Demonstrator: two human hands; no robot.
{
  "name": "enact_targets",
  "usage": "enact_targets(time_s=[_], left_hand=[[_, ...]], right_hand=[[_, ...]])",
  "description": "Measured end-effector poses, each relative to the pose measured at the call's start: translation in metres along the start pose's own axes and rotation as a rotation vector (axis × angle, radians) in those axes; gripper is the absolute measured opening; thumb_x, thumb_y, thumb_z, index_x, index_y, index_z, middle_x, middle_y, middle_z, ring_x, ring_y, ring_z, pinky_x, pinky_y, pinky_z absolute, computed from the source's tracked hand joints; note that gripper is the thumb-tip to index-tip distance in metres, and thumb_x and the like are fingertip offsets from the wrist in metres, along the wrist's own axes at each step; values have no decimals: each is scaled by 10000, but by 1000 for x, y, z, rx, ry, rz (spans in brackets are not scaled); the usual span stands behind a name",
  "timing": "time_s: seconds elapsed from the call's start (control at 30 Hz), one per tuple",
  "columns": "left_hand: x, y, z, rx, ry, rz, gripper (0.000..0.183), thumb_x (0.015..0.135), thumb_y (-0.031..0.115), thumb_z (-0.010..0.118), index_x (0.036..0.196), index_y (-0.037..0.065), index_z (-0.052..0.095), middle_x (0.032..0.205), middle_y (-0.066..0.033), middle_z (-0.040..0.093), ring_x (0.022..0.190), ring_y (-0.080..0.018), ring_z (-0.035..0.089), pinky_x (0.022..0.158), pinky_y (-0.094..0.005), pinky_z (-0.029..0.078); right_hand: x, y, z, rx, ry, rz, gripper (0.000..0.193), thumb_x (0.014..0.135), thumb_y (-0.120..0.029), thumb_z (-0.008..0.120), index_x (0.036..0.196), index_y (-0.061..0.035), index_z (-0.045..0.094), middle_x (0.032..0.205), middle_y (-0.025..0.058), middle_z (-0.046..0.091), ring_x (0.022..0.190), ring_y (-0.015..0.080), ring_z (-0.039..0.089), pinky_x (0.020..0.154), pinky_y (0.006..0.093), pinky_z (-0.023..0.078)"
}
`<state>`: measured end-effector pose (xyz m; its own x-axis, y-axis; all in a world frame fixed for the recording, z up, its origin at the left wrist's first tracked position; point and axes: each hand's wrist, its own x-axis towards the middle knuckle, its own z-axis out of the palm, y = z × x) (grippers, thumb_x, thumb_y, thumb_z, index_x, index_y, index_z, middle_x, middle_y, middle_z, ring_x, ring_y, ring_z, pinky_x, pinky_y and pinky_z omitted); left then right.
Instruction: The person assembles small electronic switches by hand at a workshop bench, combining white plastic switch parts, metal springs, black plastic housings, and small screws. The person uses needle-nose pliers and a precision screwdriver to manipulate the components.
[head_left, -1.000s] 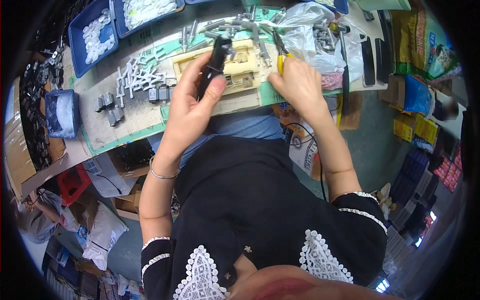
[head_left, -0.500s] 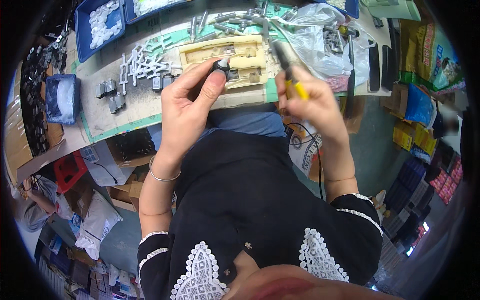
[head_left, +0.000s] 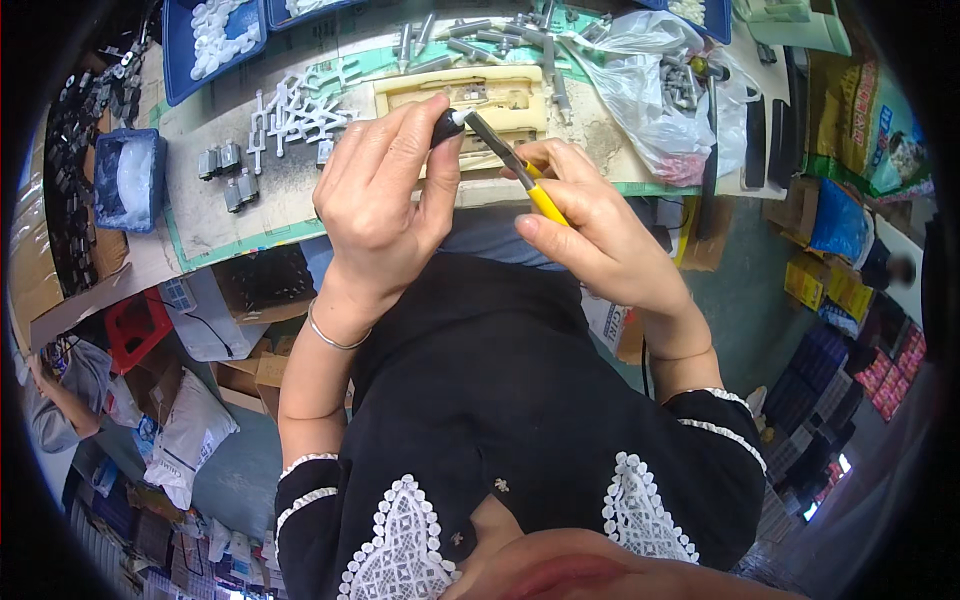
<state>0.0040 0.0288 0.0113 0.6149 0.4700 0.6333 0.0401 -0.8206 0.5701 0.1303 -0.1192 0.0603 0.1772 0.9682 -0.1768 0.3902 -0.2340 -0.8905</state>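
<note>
My left hand (head_left: 380, 205) is closed, its thumb and fingers pinching a small black part (head_left: 446, 127) with a white tip (head_left: 460, 116). My right hand (head_left: 615, 230) grips pliers with yellow handles (head_left: 547, 204). Their dark jaws (head_left: 490, 133) reach up to the white tip and appear to touch it. Just beyond both hands lies a cream-coloured moulded block (head_left: 530, 75) with recesses, partly hidden by the left hand.
White branched plastic pieces (head_left: 295, 115) and small grey blocks (head_left: 240, 188) lie on the left of the table. Grey tubes (head_left: 470, 45) are scattered at the back. A clear plastic bag (head_left: 650, 120) holds metal parts at right. Blue trays (head_left: 150, 215) stand on the left side.
The pliers have come left from beside the block to the white tip. My left hand has turned, its back now showing more, with the black part still pinched.
</note>
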Motion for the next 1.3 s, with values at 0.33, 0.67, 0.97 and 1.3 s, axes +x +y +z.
enact_targets(time_s=[0.33,0.67,0.97,1.3], left_hand=[[-3,8,-16,-580,-301,-506,231,828,63,638,1028,-51,631,755,-77,640,649,-74,552,601,-202,432],[1,-10,-8,-1484,80,-1200,299,986,273,395,1086,5,480,921,-100,575,667,-158,578,584,-284,497],[-10,-16,2,-1446,383,-1270,297,985,345,385,1034,55,429,718,-61,495,545,-154,500,473,-280,439],[-18,11,-4,-1136,595,-1127,282,999,326,345,1128,79,389,699,-29,435,494,-111,422,432,-254,392]], right_hand=[[2,27,3,-371,162,-282,236,828,-168,591,720,32,529,1013,226,501,892,357,502,805,410,419],[8,72,-23,-834,473,233,239,810,-179,600,798,57,572,966,215,522,904,354,510,777,437,421],[8,16,24,-285,204,-18,409,776,-230,703,1072,10,557,1036,164,592,885,297,602,759,383,485],[25,24,71,47,199,-452,429,652,-35,777,1044,44,621,917,162,653,805,263,649,689,313,523]])
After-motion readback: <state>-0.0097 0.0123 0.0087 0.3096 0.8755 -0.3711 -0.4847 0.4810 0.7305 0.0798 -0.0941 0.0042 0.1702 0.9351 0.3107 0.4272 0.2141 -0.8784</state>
